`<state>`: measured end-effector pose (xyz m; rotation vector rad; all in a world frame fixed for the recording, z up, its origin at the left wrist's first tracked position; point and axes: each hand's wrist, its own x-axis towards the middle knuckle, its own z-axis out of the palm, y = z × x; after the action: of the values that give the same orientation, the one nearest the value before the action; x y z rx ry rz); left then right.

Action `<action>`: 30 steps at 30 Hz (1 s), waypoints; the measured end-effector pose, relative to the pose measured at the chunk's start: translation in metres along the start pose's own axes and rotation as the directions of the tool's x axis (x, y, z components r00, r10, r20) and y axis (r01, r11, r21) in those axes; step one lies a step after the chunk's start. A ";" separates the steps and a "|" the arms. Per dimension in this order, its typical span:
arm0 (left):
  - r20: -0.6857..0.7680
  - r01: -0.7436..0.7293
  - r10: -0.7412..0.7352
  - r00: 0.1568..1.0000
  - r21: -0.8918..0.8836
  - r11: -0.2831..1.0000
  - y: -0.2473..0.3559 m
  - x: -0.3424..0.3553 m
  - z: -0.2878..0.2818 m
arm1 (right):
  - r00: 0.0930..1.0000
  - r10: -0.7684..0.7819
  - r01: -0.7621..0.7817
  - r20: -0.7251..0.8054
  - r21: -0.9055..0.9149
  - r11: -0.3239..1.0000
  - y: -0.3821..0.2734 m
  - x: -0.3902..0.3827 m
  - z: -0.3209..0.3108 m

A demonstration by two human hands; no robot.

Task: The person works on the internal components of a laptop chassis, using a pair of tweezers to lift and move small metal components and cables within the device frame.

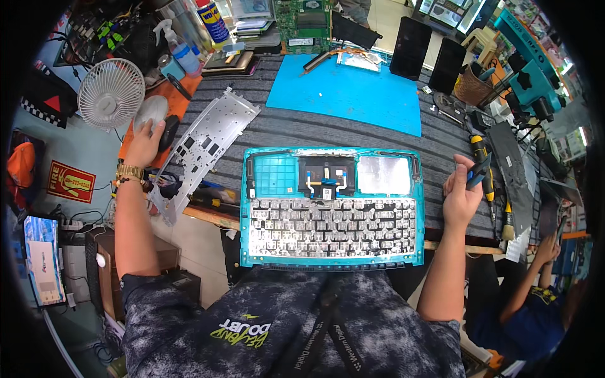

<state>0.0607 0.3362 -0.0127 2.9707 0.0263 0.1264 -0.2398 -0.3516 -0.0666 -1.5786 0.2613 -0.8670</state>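
Observation:
A teal laptop top case (238, 208) lies upside down in front of me, at the table's near edge. Its bare metal keyboard back (331, 228) faces up, with the touchpad's underside (326, 175) above it. My left hand (144, 145) reaches to the left side, fingers stretched out at a round grey disc (151, 112) near a white fan (111, 93). Beside those fingers is a dark rounded object (169, 132). To the right of the case, my right hand (462, 198) is closed around a hand tool with a dark blue and black handle (480, 171).
A perforated silver metal plate (205, 138) lies left of the case. Beyond is a blue mat (343, 91) with a copper heat pipe (320, 61). Yellow-black screwdrivers (482, 164) and a brush (508, 227) lie at right. Another person (526, 315) sits at the lower right.

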 end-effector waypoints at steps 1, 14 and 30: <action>0.000 0.003 -0.003 1.000 -0.012 1.000 -0.002 0.002 0.004 | 1.000 0.000 0.000 -0.005 -0.018 1.000 0.000 0.000 0.000; -0.069 0.090 -0.086 0.994 0.055 0.994 -0.014 0.028 0.014 | 1.000 0.009 -0.009 0.000 -0.008 1.000 0.000 0.000 -0.001; -0.246 -0.604 0.566 0.787 -0.122 0.787 0.172 -0.037 -0.033 | 0.999 0.045 -0.045 0.006 0.005 0.999 0.000 -0.001 0.003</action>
<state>0.0229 0.1714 0.0456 2.6436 -0.8485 0.4711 -0.2389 -0.3488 -0.0668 -1.5645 0.2888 -0.8271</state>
